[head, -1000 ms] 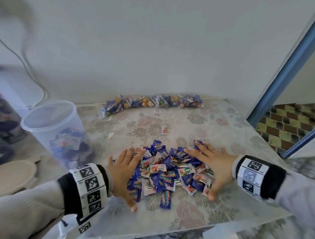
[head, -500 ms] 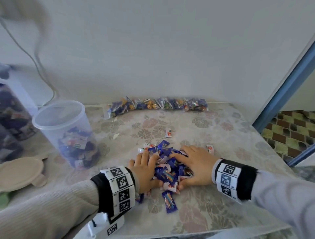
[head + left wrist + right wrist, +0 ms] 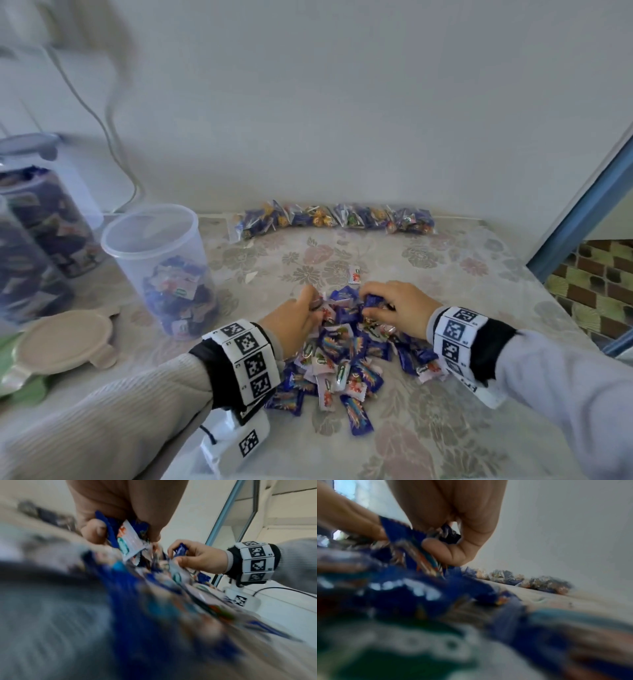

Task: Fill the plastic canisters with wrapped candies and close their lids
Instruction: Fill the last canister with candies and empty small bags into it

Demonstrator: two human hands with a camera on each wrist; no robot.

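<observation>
A pile of blue and white wrapped candies [image 3: 346,356] lies on the flowered tablecloth [image 3: 445,428] in front of me. My left hand [image 3: 298,317] grips a bunch of candies [image 3: 126,539] at the pile's far left side. My right hand [image 3: 397,306] grips another bunch of candies [image 3: 419,550] at the far right side. An open clear canister [image 3: 161,267], partly filled with candies, stands to the left of the pile. Its beige lid [image 3: 65,337] lies on the table further left.
Two filled, lidded canisters [image 3: 44,222] stand at the far left. A row of bagged sweets [image 3: 335,219] lies along the wall at the back. One loose candy [image 3: 354,274] lies just behind the pile. A blue door frame [image 3: 582,212] borders the right.
Both hands went from flat, spread on either side of the pile, to pushing it together and closing round handfuls of candies. The head view has shifted right, showing more canisters.
</observation>
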